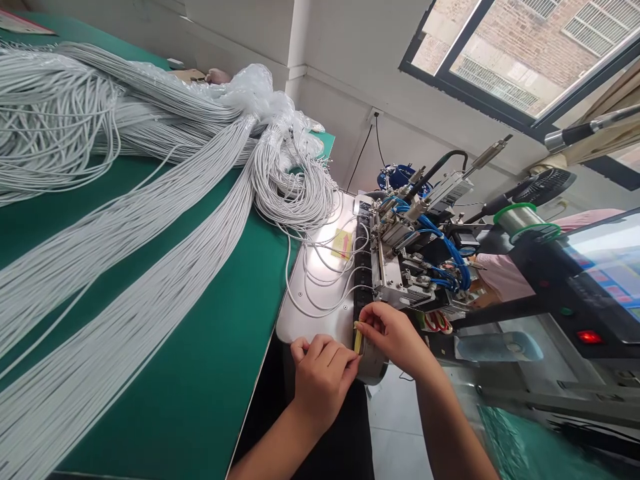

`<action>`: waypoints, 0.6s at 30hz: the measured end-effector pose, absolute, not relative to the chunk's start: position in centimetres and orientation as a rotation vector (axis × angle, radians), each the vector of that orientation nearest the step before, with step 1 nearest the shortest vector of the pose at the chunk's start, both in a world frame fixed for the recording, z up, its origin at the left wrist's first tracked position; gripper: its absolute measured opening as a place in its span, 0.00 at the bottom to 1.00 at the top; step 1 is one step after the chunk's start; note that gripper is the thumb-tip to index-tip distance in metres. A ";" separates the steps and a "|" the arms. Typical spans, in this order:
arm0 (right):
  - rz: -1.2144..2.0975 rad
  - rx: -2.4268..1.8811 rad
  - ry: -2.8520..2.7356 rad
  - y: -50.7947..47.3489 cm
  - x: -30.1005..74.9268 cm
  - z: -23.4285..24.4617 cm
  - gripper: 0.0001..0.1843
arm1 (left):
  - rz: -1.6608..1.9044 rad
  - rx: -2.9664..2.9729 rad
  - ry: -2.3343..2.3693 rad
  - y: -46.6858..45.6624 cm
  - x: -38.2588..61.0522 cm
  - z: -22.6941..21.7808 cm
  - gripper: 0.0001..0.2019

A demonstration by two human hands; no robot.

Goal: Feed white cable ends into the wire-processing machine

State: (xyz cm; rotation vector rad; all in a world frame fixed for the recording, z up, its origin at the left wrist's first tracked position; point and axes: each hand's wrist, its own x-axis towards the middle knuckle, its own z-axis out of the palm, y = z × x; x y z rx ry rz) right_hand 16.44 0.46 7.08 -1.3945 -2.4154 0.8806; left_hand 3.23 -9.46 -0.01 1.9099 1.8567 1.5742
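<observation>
My left hand (323,373) is at the near end of the white machine bed, its thumb and forefinger pressed together. Just above it and to the right, my right hand (393,333) also makes a pinch, over the near end of the black conveyor track (364,257). A narrow yellow strip (358,340) shows between the two sets of fingertips; whether it is held or stuck to the machine I cannot tell. Whatever lies in either pinch is too small or hidden. Beyond my hands, several white cables (320,313) loop across the bed, their ends in the track.
Long bundles of white cable (165,287) cover much of the green table (210,380) at left. Along the track stands a machine with blue air tubes (445,240). A solder wire spool (523,223) and a screen (610,273) are at right. Another person's pink clothing (505,277) shows behind.
</observation>
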 end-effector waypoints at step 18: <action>0.784 -1.355 -2.146 -0.3 16.4 5.7 0.14 | 1.612 1.889 1.871 -9.4 3.3 0.3 0.09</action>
